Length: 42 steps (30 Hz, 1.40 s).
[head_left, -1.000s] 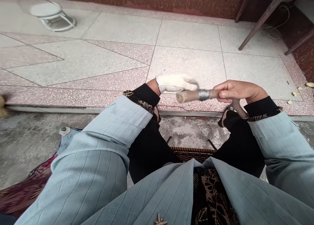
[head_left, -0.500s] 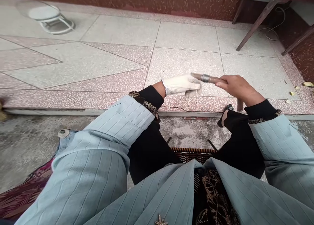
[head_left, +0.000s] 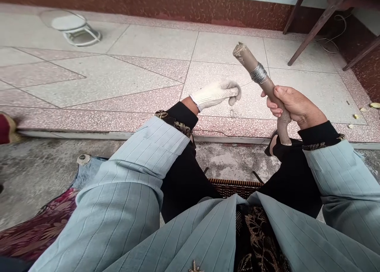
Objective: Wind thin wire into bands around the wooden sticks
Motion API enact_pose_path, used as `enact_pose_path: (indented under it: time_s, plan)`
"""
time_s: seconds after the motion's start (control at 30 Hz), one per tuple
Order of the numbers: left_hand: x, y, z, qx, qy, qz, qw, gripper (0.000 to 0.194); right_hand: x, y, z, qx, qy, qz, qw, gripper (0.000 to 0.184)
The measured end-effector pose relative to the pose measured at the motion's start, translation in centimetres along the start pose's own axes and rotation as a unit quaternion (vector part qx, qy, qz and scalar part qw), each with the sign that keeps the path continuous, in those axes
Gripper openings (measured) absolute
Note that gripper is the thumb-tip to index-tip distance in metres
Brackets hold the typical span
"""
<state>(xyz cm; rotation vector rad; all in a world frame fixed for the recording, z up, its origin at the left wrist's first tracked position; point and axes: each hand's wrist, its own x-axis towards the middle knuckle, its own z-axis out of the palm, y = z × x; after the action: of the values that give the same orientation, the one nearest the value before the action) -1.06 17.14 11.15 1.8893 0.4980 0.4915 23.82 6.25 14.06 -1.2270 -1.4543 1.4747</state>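
Observation:
My right hand (head_left: 289, 104) is wrapped around a wooden stick (head_left: 247, 58), which is tilted with its broken end up and to the left. The lower end of the stick bends and shows below my palm. Around its upper part sits a coil of silvery wire (head_left: 259, 73). A thin strand runs from this coil to my left hand (head_left: 222, 93), which wears a white knit glove and has its fingers curled closed on the strand. A small loose curl of wire (head_left: 232, 113) hangs below the glove.
A white stool (head_left: 71, 25) stands at the upper left on the tiled floor. Wooden table legs (head_left: 311, 33) and a cable (head_left: 335, 34) are at the upper right. A step edge (head_left: 148, 135) runs before my feet; a patterned cloth (head_left: 44, 220) lies at the lower left.
The stick has swung from nearly level to upright and tilted, its coil now apart from the glove. My left hand has stayed about level with its fingers curled.

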Motion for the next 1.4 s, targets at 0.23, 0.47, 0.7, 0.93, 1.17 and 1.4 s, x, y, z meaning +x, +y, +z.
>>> enact_pose_path:
  time_s: [0.23, 0.47, 0.7, 0.93, 1.17, 1.4]
  plan:
    - [0.2, 0.1, -1.4, 0.119, 0.069, -0.047, 0.989, 0.008, -0.5, -0.2, -1.0, -0.094, -0.153, 0.006, 0.984, 0.044]
    - [-0.6, 1.0, -0.9, 0.141, 0.012, -0.094, 0.985, 0.004, -0.1, 0.8, -2.9, -0.350, -0.156, 0.071, 0.921, 0.032]
    - [0.0, 0.1, 0.5, -0.004, -0.028, -0.069, 0.997, 0.009, 1.2, 1.7, -2.2, -0.372, 0.153, 0.030, 0.915, 0.028]
    - [0.5, -0.6, 0.9, -0.011, -0.071, -0.047, 0.996, 0.026, 1.2, 0.8, 0.5, -0.046, 0.064, -0.003, 0.997, 0.040]
    - [0.5, -1.3, 0.7, 0.126, -0.073, -0.073, 0.987, 0.036, 1.7, 1.2, 0.0, -0.002, 0.084, -0.001, 0.996, 0.045]
    - [-0.2, -1.7, 1.0, -0.003, -0.039, -0.080, 0.996, 0.037, 2.1, 2.3, 0.7, 0.084, 0.121, 0.025, 0.989, 0.034]
